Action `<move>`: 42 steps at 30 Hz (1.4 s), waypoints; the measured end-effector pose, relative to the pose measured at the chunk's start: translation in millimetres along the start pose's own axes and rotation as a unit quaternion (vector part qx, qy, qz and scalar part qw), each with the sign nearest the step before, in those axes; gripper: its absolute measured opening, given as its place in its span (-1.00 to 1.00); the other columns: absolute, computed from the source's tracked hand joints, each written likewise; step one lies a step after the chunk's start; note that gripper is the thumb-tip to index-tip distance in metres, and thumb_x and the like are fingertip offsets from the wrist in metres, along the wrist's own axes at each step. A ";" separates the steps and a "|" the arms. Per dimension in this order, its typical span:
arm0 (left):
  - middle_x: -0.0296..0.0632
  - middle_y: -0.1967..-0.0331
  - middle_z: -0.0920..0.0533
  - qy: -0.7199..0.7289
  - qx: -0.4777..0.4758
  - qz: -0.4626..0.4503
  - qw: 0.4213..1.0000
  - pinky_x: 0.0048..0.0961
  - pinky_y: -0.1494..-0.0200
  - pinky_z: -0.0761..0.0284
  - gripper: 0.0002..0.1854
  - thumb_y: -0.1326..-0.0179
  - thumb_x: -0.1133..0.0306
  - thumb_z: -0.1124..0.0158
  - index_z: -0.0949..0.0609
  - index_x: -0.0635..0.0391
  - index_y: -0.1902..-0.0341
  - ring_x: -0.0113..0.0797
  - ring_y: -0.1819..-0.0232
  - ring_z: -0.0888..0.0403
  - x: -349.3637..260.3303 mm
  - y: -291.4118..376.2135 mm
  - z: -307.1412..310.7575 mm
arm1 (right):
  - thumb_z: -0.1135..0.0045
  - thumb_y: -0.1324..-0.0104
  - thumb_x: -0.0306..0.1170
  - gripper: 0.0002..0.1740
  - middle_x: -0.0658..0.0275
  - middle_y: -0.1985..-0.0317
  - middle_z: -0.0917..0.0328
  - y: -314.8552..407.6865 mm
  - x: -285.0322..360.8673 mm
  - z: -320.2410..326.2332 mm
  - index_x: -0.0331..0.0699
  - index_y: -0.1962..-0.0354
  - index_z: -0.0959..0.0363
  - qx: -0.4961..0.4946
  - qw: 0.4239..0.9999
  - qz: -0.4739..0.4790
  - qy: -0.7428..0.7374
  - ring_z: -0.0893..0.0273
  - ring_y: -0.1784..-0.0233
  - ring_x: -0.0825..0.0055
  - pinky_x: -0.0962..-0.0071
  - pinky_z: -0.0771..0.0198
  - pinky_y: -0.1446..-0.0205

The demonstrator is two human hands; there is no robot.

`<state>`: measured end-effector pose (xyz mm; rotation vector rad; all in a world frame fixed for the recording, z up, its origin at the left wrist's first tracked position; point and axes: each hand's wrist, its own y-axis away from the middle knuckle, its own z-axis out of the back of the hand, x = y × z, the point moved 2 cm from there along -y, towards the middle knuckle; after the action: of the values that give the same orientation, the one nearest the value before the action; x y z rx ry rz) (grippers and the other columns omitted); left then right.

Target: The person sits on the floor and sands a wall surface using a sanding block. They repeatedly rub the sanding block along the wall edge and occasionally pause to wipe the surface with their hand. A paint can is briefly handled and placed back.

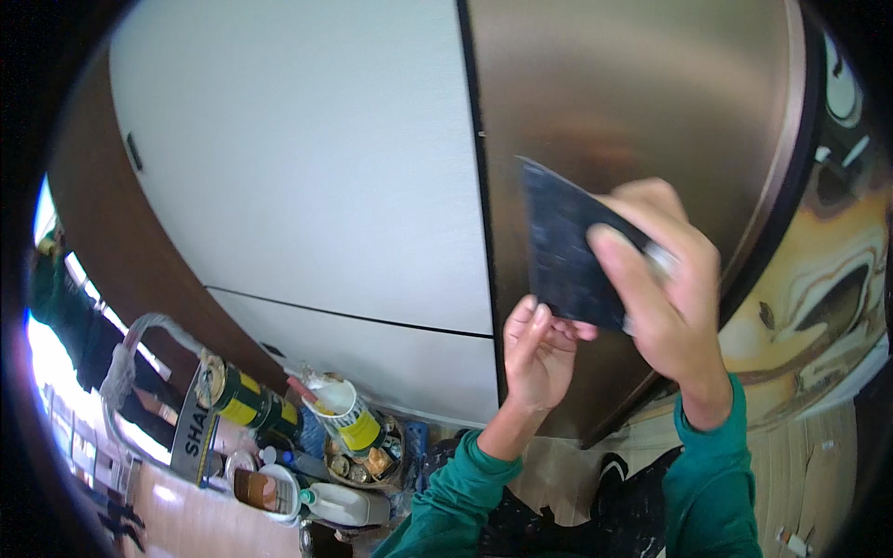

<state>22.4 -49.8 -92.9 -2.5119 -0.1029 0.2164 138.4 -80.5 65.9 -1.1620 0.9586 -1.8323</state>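
A dark, thin rectangular sheet [568,247] is in front of the brownish metallic panel [628,91], tilted. My right hand [663,279] grips its right side, thumb on the near face; a small pale thing shows between the fingers, too blurred to name. My left hand [537,349] is at the sheet's lower edge, with fingertips and thumb closed on its lower left corner. To the left of the sheet stands a large white panel [314,174], parted from the metallic one by a dark upright strip [481,209].
At lower left are cans with yellow-green labels [244,397], a white tub [338,397], a basket of small tins [398,453], a translucent jug [342,503] and a folding platform [192,436]. Marble-patterned panel [802,307] stands right. Another person [77,321] stands far left.
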 end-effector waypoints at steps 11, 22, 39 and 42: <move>-0.03 0.02 -0.81 -0.701 -0.077 0.022 0.708 -0.35 -0.09 -0.66 -0.54 -0.55 0.24 -0.28 -0.58 0.21 -0.40 -0.32 -0.03 -0.78 -90.0 63.7 61.1 | -0.10 -0.54 -0.36 -0.61 -0.01 0.01 -0.65 252.5 -99.1 5.9 -0.57 -0.09 -0.59 0.144 0.949 -0.277 -0.052 -0.59 -0.07 0.15 0.23 -0.41 -0.28; 0.01 -0.37 -0.56 -0.967 -0.113 0.067 0.219 -0.02 -0.46 -0.35 -0.31 -0.35 -0.02 -0.38 -0.53 0.18 -0.40 0.06 -0.45 -0.44 -112.9 260.1 62.1 | -0.23 -0.38 -0.37 -0.68 -0.18 0.08 -0.70 351.2 -120.7 -21.3 -0.43 0.04 -0.70 0.508 0.826 -0.237 0.056 -0.60 -0.10 -0.18 -0.05 -0.49 -0.22; -0.11 0.03 -0.76 -0.905 -0.048 -0.158 0.393 -0.32 0.08 -0.53 -0.64 -0.22 0.45 -0.55 -0.75 0.14 -0.10 -0.14 0.05 -0.62 -128.5 99.1 -11.0 | -0.21 -0.34 -0.28 -0.71 -0.20 0.18 -0.72 371.5 -134.9 -10.0 -0.31 0.19 -0.75 0.491 0.828 -0.247 0.113 -0.69 0.03 -0.21 -0.08 -0.60 -0.12; -0.14 0.04 -0.77 -0.893 0.010 -0.270 0.359 -0.31 0.08 -0.52 -0.65 -0.23 0.50 -0.54 -0.77 0.14 -0.10 -0.17 0.04 -0.62 -126.5 12.3 -45.3 | -0.23 -0.33 -0.29 -0.72 -0.18 0.22 -0.74 373.0 -135.9 -8.4 -0.34 0.24 -0.76 0.480 0.831 -0.254 0.117 -0.71 0.06 -0.20 -0.09 -0.60 -0.11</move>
<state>-93.6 -101.3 -47.2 -0.7493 -1.5928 2.3420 245.7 -122.7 -314.0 -0.5518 -0.2749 -2.4460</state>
